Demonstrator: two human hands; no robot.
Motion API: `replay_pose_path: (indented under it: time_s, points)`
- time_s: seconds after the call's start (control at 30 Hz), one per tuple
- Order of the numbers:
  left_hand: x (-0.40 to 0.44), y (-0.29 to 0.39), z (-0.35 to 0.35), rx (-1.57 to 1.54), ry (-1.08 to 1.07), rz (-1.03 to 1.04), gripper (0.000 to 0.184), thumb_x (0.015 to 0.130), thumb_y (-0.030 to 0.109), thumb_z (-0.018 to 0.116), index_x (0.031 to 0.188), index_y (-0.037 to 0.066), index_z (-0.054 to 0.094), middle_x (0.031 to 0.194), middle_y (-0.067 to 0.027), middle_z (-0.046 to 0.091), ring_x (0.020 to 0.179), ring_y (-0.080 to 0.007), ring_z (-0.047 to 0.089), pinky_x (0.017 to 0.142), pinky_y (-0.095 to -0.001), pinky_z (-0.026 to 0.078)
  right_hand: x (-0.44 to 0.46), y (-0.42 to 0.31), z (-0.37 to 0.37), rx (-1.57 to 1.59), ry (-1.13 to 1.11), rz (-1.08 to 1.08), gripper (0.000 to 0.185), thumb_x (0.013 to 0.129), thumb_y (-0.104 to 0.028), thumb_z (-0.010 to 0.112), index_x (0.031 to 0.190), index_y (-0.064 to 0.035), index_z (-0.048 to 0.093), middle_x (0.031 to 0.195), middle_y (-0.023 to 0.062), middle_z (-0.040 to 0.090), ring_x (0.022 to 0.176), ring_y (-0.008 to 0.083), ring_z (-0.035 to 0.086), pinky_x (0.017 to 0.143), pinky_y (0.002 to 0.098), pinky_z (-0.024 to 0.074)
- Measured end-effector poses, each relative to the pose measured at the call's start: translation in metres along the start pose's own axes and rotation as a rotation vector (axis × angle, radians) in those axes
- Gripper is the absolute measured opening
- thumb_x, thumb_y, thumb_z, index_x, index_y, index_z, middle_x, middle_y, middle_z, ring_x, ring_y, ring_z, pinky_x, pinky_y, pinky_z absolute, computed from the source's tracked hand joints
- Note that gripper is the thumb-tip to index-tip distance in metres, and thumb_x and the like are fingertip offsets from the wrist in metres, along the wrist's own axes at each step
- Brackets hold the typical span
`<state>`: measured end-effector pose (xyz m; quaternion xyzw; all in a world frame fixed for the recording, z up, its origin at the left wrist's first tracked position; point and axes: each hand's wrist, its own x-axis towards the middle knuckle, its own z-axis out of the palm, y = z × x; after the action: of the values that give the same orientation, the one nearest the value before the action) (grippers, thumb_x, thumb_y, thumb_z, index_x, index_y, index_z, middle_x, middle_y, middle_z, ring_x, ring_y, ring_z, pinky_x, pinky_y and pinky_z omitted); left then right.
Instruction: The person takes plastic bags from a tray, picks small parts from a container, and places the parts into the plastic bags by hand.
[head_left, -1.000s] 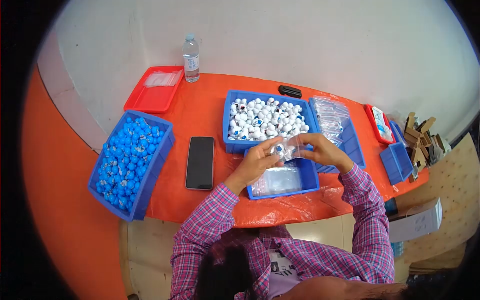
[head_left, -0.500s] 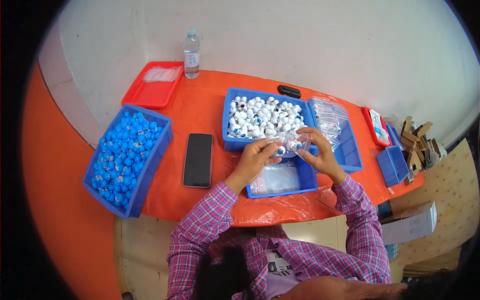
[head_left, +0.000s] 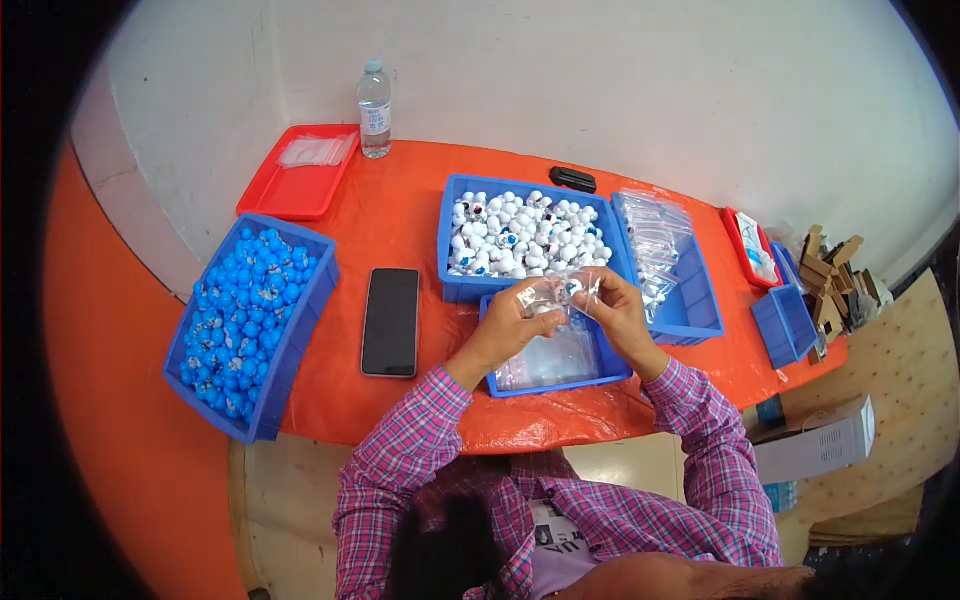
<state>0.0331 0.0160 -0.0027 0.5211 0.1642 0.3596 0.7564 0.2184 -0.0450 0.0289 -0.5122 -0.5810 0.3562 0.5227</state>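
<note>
Between my two hands is a small clear plastic bag (head_left: 557, 297) with little white-and-blue ball-shaped pieces showing in it. My left hand (head_left: 515, 328) is closed on the bag's left side, thumb against fingers. On the other side, my right hand (head_left: 620, 315) pinches the bag near one of the pieces. Both hands are over the near edge of a blue bin (head_left: 462, 287) full of white balls, some with blue or dark marks. Below them, a smaller blue tray (head_left: 625, 378) holds flat clear bags (head_left: 545, 362). My fingers partly hide the bag.
Left is a blue bin (head_left: 292, 350) of blue balls; a phone (head_left: 391, 322) lies beside it. A red tray (head_left: 300, 200) and water bottle (head_left: 375, 110) stand behind. Right are a blue bin (head_left: 695, 300) with filled bags (head_left: 655, 235), a small blue bin (head_left: 783, 328) and cardboard pieces (head_left: 828, 285).
My right hand has moved left and slightly down, closer to my left hand. The bag is now more bunched between my fingers. The view has shifted slightly.
</note>
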Motion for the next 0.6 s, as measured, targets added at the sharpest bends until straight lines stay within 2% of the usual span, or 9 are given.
replay_pose_path:
  time_s: [0.07, 0.2, 0.23, 0.37, 0.6]
  points:
    - [0.0, 0.0, 0.0, -0.02, 0.006, 0.007, 0.04, 0.083, 0.002, 0.068, 0.121, 0.004, 0.055, 0.102, -0.0077, 0.064, 0.084, -0.0121, 0.061, 0.068, -0.0232, 0.052, -0.001, 0.002, 0.002, 0.039, 0.007, 0.011, 0.022, 0.085, -0.006, 0.068, 0.106, -0.0022, 0.065, 0.111, 0.0041, 0.058, 0.094, 0.0136, 0.056, 0.083, 0.0246, 0.0451]
    - [-0.002, 0.003, 0.003, -0.004, 0.014, 0.038, 0.042, 0.083, 0.002, 0.068, 0.122, 0.004, 0.054, 0.102, -0.0084, 0.063, 0.084, -0.0126, 0.06, 0.069, -0.0229, 0.051, 0.0, 0.007, 0.002, -0.106, 0.008, -0.135, 0.018, 0.081, -0.007, 0.072, 0.099, -0.0043, 0.07, 0.104, 0.0053, 0.061, 0.08, 0.0111, 0.053, 0.071, 0.0217, 0.0426]
    - [-0.001, 0.002, 0.003, -0.004, 0.013, 0.038, 0.042, 0.083, 0.002, 0.068, 0.122, 0.004, 0.054, 0.102, -0.0084, 0.063, 0.084, -0.0126, 0.06, 0.069, -0.0229, 0.051, 0.001, 0.006, 0.001, -0.106, 0.009, -0.135, 0.018, 0.081, -0.007, 0.072, 0.099, -0.0043, 0.07, 0.104, 0.0053, 0.061, 0.08, 0.0111, 0.053, 0.071, 0.0217, 0.0426]
    - [0.001, -0.007, 0.002, 0.067, -0.006, 0.146, 0.04, 0.083, 0.004, 0.069, 0.121, 0.004, 0.055, 0.1, -0.0084, 0.063, 0.083, -0.0119, 0.06, 0.071, -0.0217, 0.05, 0.008, -0.003, -0.009, -0.307, -0.215, -0.188, 0.014, 0.081, -0.008, 0.071, 0.095, -0.0063, 0.072, 0.094, 0.0044, 0.062, 0.077, 0.0109, 0.052, 0.068, 0.0211, 0.0418]
    - [0.0, 0.0, 0.001, 0.096, -0.028, 0.112, 0.037, 0.086, 0.008, 0.067, 0.12, 0.003, 0.056, 0.104, -0.01, 0.063, 0.084, -0.0116, 0.059, 0.073, -0.0209, 0.049, 0.025, -0.044, -0.024, -0.396, -0.36, -0.058, 0.013, 0.082, -0.005, 0.068, 0.094, -0.0048, 0.072, 0.081, 0.0024, 0.06, 0.069, 0.0104, 0.05, 0.064, 0.0213, 0.0411]
